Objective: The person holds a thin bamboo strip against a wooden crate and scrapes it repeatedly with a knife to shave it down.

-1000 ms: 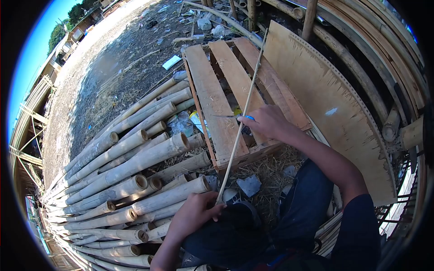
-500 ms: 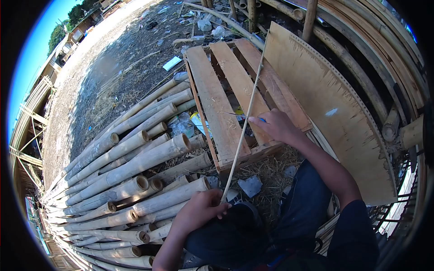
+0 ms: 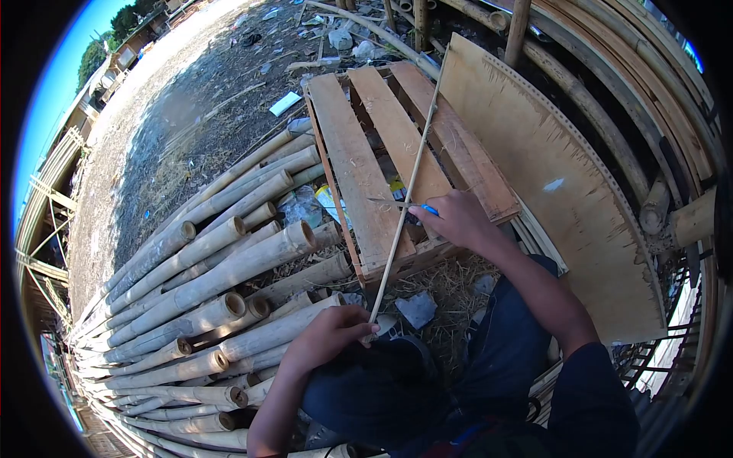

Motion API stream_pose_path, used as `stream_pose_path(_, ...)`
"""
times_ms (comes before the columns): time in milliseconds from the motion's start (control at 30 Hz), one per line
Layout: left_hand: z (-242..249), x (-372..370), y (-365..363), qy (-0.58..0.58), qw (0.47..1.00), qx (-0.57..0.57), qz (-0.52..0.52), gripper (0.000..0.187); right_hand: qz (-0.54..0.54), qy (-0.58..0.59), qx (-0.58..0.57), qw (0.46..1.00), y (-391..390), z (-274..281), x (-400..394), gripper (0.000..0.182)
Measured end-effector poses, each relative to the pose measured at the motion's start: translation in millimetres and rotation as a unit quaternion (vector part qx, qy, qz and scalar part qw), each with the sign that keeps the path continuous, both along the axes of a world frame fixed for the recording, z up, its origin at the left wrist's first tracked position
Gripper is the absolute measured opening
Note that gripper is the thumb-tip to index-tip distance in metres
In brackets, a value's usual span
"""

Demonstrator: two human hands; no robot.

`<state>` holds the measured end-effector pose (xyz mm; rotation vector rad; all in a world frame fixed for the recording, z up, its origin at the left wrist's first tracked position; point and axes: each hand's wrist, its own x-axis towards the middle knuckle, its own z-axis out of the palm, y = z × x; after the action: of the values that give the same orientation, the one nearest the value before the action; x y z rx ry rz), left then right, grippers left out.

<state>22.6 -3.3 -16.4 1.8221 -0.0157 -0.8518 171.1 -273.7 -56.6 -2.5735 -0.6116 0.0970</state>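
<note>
- Two hands on one thin bamboo strip (image 3: 402, 202), running from the lap up across the wooden pallet (image 3: 359, 175) toward the plywood sheet (image 3: 534, 168).
- Left hand (image 3: 330, 336): grip closed around the strip's near end, just above the dark trouser knee; a second ago sitting slightly lower and further right in the picture, now shifted a little up and left.
- Right hand (image 3: 452, 217): grip closed on a blue-handled knife (image 3: 405, 204), blade pointing left and crossing the strip about midway along its length, over the pallet's near edge.
- Compared with half a second ago: right hand and knife a touch higher on the pallet; blade again showing clear to the left of the strip, much as a second back.
- Strip's far tip at the plywood's upper left corner, in all three pictures.
- Stacked bamboo poles (image 3: 229, 267) to the left, cut ends facing the person, unmoved across the pictures.
- Straw and a grey scrap (image 3: 418, 309) on the ground between pallet and knees, same spot as before.
- Whole scene sitting slightly lower and more to the left than earlier: head camera tilted, not the things.
</note>
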Motion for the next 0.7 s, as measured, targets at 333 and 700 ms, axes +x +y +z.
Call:
stream_pose_path(333,7.9,-9.5,-5.2,-0.014,0.998,0.064,-0.010,0.028,0.068,-0.050,-0.025,0.996,9.7,8.6,-30.1,0.058)
stream_pose_path(700,7.8,-5.4,-4.4,0.010,0.999,0.033,-0.032,0.027,0.051,-0.028,-0.008,0.998,2.2,10.3,-21.2,0.062)
